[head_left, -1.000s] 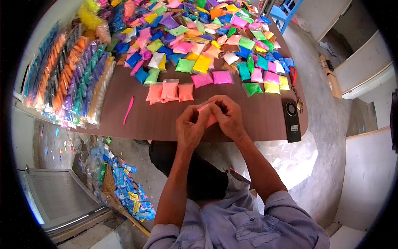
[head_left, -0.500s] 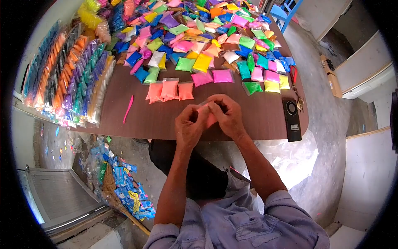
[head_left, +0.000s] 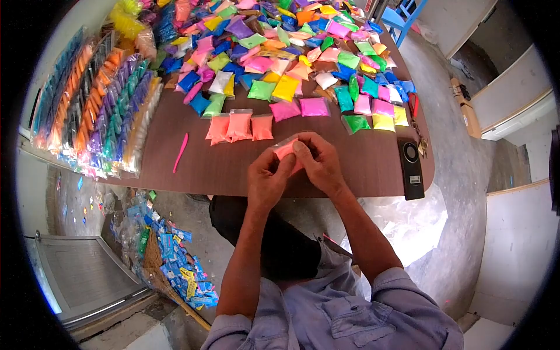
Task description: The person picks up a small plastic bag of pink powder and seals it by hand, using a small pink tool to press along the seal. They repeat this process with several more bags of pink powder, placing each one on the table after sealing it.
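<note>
Between my two hands, just above the near part of the brown table (head_left: 221,169), is a small clear packet of coral-pink filling (head_left: 286,150). My left hand (head_left: 267,176) grips its left side, thumb pressed on the front. On the other side, my right hand (head_left: 319,163) pinches the packet with the thumb over its face. Fingers cover much of it. Beyond my hands lie a few similar coral packets (head_left: 238,125) side by side, with magenta packets (head_left: 315,107) to their right.
Many colourful packets (head_left: 251,52) cover the far table. Long strips of filled bags (head_left: 96,105) lie at left, near a pink plastic tool (head_left: 181,153). A black phone-like device (head_left: 412,166) and keys (head_left: 421,143) sit at right. A broom (head_left: 154,256) and blue wrappers (head_left: 178,256) are on the floor.
My hands have shifted slightly and the thumbs have moved down over the packet. More of its clear top edge and coral face now shows between them.
</note>
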A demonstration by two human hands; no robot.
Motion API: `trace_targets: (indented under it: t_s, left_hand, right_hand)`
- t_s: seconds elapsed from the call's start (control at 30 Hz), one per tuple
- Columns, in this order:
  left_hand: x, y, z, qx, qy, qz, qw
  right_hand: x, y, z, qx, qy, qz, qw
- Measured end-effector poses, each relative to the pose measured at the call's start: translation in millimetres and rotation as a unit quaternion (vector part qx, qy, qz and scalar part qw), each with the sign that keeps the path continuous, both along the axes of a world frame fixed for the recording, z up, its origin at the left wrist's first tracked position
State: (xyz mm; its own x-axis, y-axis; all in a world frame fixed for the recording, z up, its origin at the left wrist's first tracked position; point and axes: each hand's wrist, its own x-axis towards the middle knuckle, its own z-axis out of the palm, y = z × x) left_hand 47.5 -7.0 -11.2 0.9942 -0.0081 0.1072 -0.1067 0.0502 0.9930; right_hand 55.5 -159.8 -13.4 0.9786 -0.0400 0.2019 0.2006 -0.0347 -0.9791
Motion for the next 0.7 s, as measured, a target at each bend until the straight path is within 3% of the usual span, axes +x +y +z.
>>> trace_targets:
  t_s: [0.27,0.7]
  left_hand:
    - [-2,5,10,0.172,0.004,-0.055,0.984]
    - [1,10,-4,0.094,0.003,-0.038,0.995]
  right_hand:
    - [1,-4,-2,0.01,0.004,-0.022,1.0]
    - [1,1,-3,-0.027,0.018,-0.005,0.999]
